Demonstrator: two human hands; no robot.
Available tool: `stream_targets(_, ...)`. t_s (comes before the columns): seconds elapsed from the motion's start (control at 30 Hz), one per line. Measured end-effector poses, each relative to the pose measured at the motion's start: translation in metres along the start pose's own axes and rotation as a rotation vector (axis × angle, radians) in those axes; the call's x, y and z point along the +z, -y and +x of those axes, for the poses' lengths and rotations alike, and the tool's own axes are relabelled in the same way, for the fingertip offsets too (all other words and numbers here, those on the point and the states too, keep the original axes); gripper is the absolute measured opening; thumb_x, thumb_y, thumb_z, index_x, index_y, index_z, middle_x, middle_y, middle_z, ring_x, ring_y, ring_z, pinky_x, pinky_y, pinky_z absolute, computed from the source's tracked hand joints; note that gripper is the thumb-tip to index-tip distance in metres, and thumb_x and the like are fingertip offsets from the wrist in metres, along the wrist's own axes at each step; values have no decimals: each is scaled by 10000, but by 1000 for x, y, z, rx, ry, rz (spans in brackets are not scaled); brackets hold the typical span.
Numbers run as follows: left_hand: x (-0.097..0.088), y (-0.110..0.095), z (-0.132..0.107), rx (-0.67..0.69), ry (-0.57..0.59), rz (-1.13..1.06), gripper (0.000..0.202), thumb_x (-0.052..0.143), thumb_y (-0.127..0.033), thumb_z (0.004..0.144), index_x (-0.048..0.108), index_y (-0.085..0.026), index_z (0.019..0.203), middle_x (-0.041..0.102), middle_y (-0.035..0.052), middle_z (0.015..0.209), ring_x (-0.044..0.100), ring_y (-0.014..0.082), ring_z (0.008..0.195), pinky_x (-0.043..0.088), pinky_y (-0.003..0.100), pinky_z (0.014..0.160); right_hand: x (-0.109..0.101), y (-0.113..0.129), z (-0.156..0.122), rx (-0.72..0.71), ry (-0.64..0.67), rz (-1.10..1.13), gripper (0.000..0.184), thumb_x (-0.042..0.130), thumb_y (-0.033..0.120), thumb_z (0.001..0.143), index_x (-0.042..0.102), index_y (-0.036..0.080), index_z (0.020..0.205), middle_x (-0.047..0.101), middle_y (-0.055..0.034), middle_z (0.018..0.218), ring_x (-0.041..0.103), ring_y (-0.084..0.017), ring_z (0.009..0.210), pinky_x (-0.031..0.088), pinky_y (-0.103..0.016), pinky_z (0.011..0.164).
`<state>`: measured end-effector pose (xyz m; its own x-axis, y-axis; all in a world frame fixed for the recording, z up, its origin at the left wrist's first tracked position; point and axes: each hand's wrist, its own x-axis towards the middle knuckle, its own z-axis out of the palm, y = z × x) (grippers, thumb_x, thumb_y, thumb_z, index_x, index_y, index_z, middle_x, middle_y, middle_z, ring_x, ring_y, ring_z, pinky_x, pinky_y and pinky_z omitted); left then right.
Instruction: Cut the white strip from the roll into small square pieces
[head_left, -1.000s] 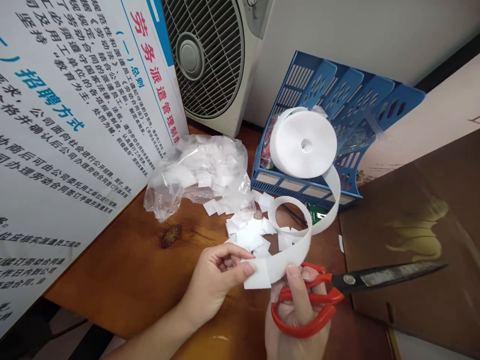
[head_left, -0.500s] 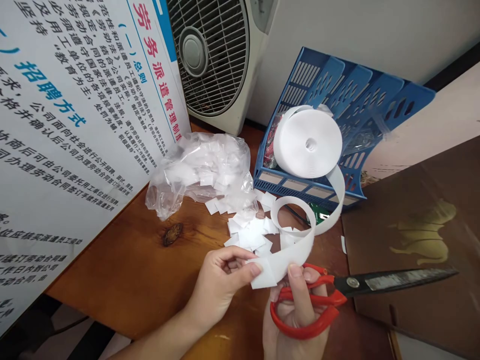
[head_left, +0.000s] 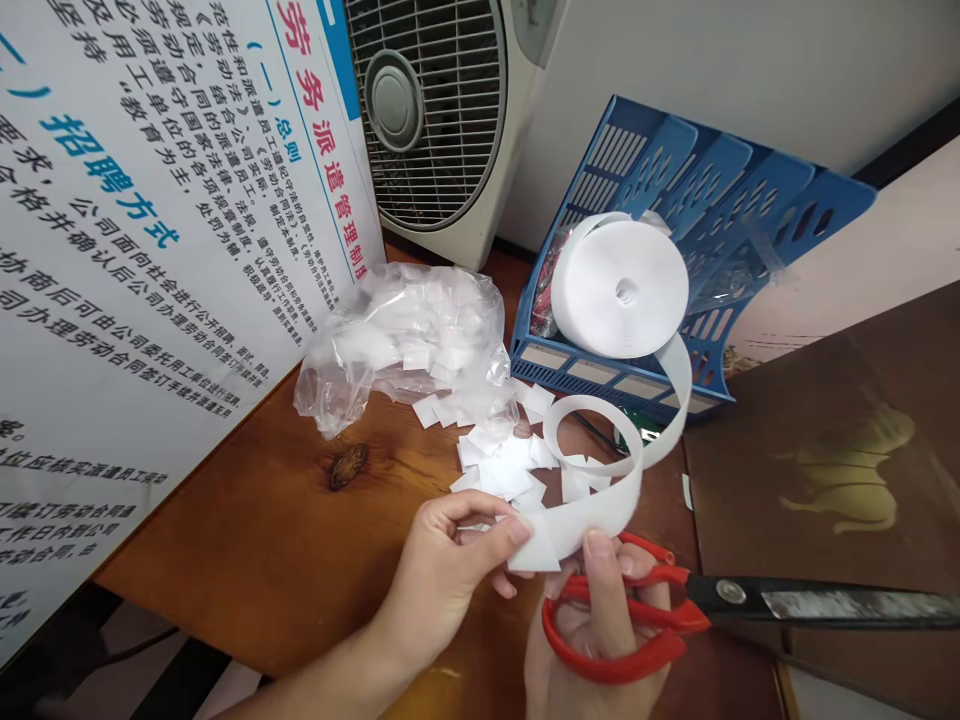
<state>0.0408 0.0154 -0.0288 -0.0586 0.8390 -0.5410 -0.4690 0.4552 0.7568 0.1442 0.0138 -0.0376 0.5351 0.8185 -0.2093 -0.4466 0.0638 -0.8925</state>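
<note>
Brown varnished wooden tabletop (head_left: 270, 540), bearing a dark knot at eight o'clock, filled the lower middle of the view. Items recorded:

White board (head_left: 150, 200) printed with black, blue and red characters: upright, nine to eleven o'clock.

Grey box fan (head_left: 394, 100) with a round slatted grille: between eleven and twelve o'clock.

Blue plastic file rack (head_left: 712, 180) with slotted dividers: toward one to two o'clock.

Thick roll of white tape (head_left: 652, 310): at two o'clock, lodged against the rack's front; its free strip (head_left: 592, 520) dropped, formed one loop and ran to the hands.

Clear crumpled plastic bag (head_left: 420, 340) containing white pieces: just off centre, toward nine o'clock.

Loose white square pieces (head_left: 504, 470): heaped near six o'clock, beside the bag.

Brown panel (head_left: 840, 500) bearing a gold animal figure: between three and four o'clock.

Left hand (head_left: 457, 560), six o'clock: thumb and fingers clamped on the strip's end, at a white square; whether separate or joined could not be told.

Right hand (head_left: 604, 620), five o'clock: closed around red-handled, black-bladed scissors (head_left: 731, 592), blades together, pointing toward four o'clock; thumb tip at the strip's lower edge, contact uncertain.
</note>
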Motion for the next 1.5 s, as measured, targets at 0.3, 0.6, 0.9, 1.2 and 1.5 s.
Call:
stream_targets(0.3, -3, -4, -6, 258, -135, 248, 133, 879, -283, 747, 820, -169, 711, 741, 27, 602, 625, 102, 509, 502, 150, 503, 5, -3, -22, 23, 23, -70, 257, 708, 149, 860, 460, 211, 832, 577, 87, 735, 475, -43, 409, 380, -245, 489)
stream_targets(0.6, 2, -6, -8, 167, -41, 214, 232, 896, -340, 740, 855, -181, 904, 793, 56, 727, 690, 155, 629, 560, 205, 608, -5, -6, -21, 12, 93, -77, 358, 836, 121, 776, 493, 208, 832, 571, 94, 623, 540, -61, 428, 435, -174, 467)
stream_targets(0.9, -1, -19, -8, 94, 54, 222, 139, 830, -279, 820, 855, -160, 752, 792, 63, 697, 677, 144, 610, 545, 192, 598, -12, -3, -18, 153, 97, -118, 392, 869, 189, 786, 483, 206, 850, 562, 105, 580, 543, -57, 409, 428, -130, 412)
stream_targets(1.2, -5, -21, -6, 71, 48, 239, 140, 833, -300, 821, 882, -187, 887, 787, 57, 693, 669, 143, 613, 539, 198, 604, -14, -8, -15, 88, 135, -132, 394, 870, 160, 764, 486, 209, 835, 547, 107, 568, 506, -61, 370, 408, -152, 394)
stream_targets(1.5, -12, -25, -1, -10, 196, 202, 185, 803, -316, 859, 857, -164, 950, 761, 48, 720, 626, 122, 611, 521, 199, 610, 3, 2, -20, 158, 26, -157, 448, 913, 241, 722, 477, 200, 816, 544, 113, 584, 493, -34, 397, 368, -139, 429)
